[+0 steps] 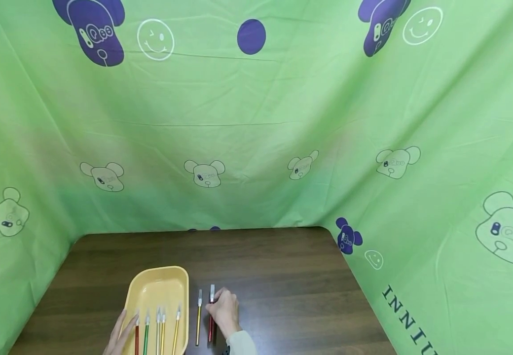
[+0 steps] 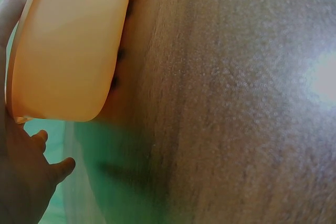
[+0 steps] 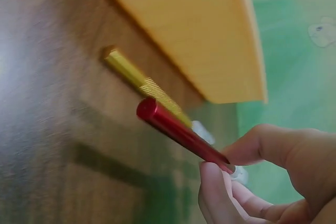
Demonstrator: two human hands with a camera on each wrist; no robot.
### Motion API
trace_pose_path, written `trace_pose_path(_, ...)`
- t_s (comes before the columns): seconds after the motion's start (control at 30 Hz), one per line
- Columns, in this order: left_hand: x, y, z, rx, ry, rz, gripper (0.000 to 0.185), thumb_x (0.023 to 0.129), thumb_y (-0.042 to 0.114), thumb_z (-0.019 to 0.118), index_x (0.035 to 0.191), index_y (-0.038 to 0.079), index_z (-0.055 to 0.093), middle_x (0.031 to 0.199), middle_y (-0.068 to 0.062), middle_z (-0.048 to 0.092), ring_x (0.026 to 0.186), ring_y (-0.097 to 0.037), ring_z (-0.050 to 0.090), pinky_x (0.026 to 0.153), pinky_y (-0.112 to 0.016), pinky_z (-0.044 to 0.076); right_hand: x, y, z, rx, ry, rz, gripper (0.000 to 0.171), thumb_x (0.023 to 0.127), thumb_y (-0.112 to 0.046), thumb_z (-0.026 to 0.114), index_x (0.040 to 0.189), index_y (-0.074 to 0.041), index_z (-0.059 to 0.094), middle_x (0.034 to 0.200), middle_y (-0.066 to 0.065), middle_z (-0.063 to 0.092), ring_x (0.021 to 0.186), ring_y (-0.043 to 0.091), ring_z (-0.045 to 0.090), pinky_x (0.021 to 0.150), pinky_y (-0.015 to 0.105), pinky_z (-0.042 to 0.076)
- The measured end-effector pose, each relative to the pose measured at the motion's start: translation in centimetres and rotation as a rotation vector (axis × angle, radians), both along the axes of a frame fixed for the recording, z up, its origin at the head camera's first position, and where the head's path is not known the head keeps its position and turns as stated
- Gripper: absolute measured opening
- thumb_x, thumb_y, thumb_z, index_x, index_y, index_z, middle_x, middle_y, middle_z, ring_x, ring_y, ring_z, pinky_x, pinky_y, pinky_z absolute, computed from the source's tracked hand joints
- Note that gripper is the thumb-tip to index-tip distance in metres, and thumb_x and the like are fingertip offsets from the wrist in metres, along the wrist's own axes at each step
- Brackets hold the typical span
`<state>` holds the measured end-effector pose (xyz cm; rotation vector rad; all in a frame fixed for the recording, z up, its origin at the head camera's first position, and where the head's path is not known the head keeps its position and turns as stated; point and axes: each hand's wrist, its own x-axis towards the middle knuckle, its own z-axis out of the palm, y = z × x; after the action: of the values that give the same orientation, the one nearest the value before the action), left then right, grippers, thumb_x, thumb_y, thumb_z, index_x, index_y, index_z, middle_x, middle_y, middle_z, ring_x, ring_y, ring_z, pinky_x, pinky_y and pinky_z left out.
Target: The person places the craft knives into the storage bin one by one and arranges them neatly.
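My right hand [image 1: 225, 311] pinches a red-handled craft knife [image 3: 178, 136] with a clear cap, between thumb and fingertips; it is tilted above the tabletop in the right wrist view. A gold craft knife [image 1: 199, 320] lies on the table, left of it. Farther left stands a yellow tray [image 1: 156, 286], where several capped craft knives lie side by side: a red one [image 1: 137, 337], a green one [image 1: 146, 335], a silver one [image 1: 158, 335] and gold ones [image 1: 176, 333]. My left hand [image 1: 118, 337] rests at the tray's left rim, its fingers extended.
Beneath everything is a dark wood-grain table [image 1: 292, 296]. A green cloth [image 1: 256, 108] with printed bear faces hangs behind it and along both sides. The tray's yellow side wall [image 3: 189, 30] stands close to the gold knife.
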<state>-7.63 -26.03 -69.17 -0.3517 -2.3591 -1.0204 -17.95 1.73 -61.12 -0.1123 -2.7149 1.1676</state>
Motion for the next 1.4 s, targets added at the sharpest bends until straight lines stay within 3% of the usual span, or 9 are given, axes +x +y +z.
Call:
trace_pose_path(0.3,0.0,-0.1,0.1,-0.002,-0.018,-0.004,0.107,0.060,0.016,0.093,0.158,0.021,0.050,0.171,0.025,0.011,0.137,0.019,0.020,0.069,-0.036,0.053,-0.2,-0.3,2.6,-0.057,-0.039,0.036,0.033,0.066,-0.005,0.088,0.087,-0.010,0.064,0.067,0.002,0.064,0.063,0.022,0.060,0.060,0.038,0.051)
trace_pose_path(0.6,-0.2,-0.2,0.3,-0.010,-0.009,-0.018,0.108,0.060,0.017,0.092,0.158,0.024,0.049,0.172,0.025,0.010,0.138,0.018,0.020,0.069,-0.036,0.053,-0.2,-0.3,4.9,-0.171,-0.068,0.121,0.031,0.072,0.001,0.081,0.099,-0.005,0.067,0.067,-0.003,0.070,0.058,0.010,0.061,0.059,0.032,0.051)
trace_pose_path(0.83,-0.2,-0.2,0.1,-0.001,0.005,-0.025,0.109,0.060,0.016,0.092,0.159,0.026,0.048,0.172,0.025,0.010,0.141,0.016,0.019,0.072,-0.035,0.053,0.1,-0.7,5.8,-0.356,-0.132,0.185,0.029,0.074,0.009,0.074,0.100,-0.001,0.066,0.068,0.003,0.071,0.053,0.025,0.070,0.050,0.026,0.053)
trace_pose_path(1.07,-0.3,-0.2,-0.2,0.001,0.024,-0.021,0.108,0.058,0.017,0.093,0.157,0.021,0.050,0.173,0.019,0.014,0.142,0.015,0.021,0.071,-0.036,0.054,0.6,-2.0,6.3,-0.379,-0.144,0.200,0.029,0.073,0.010,0.075,0.098,-0.002,0.066,0.070,0.004,0.070,0.050,0.015,0.065,0.051,0.024,0.051)
trace_pose_path(1.4,-0.3,-0.2,-0.3,-0.009,0.046,-0.017,0.108,0.057,0.018,0.094,0.156,0.017,0.052,0.173,0.019,0.014,0.141,0.016,0.022,0.069,-0.035,0.055,1.4,-4.7,6.7,-0.417,-0.137,0.248,0.031,0.073,0.010,0.074,0.101,-0.003,0.068,0.069,-0.001,0.067,0.050,0.012,0.065,0.051,0.024,0.054)
